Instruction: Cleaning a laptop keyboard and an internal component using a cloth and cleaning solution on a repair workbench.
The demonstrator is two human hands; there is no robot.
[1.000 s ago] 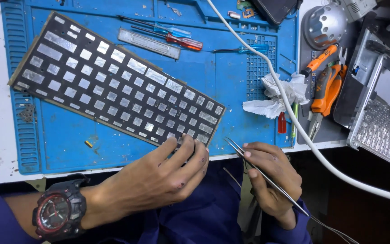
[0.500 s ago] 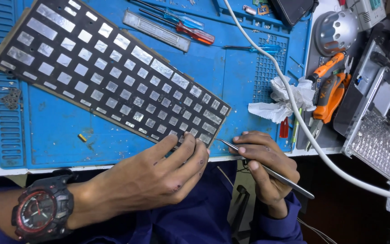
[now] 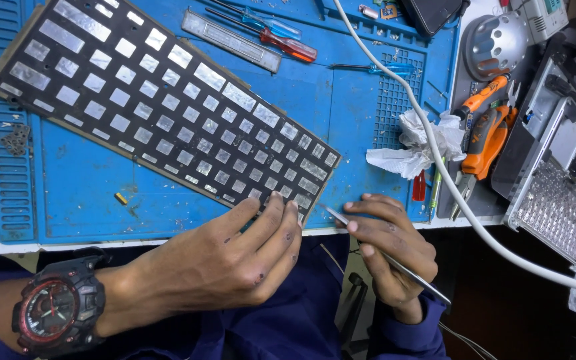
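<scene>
Keyboard backplate (image 3: 161, 113) lying diagonally on blue mat (image 3: 341, 100). Left hand (image 3: 235, 257) spread, fingertips pressing near corner. Right hand (image 3: 388, 243) pinching tweezers (image 3: 395, 263), tip nearing corner edge. Prying step likely; next needing precise tip placement.

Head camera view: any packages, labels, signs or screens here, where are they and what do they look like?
Dark phone-like device: top edge of the blue mat, black glossy slab, screen dark.
Pale grey device: top right corner, boxy, with a small greenish display.
Wristwatch: on the left wrist, bottom left, round black and red dial.
No packages or signs show.
</scene>
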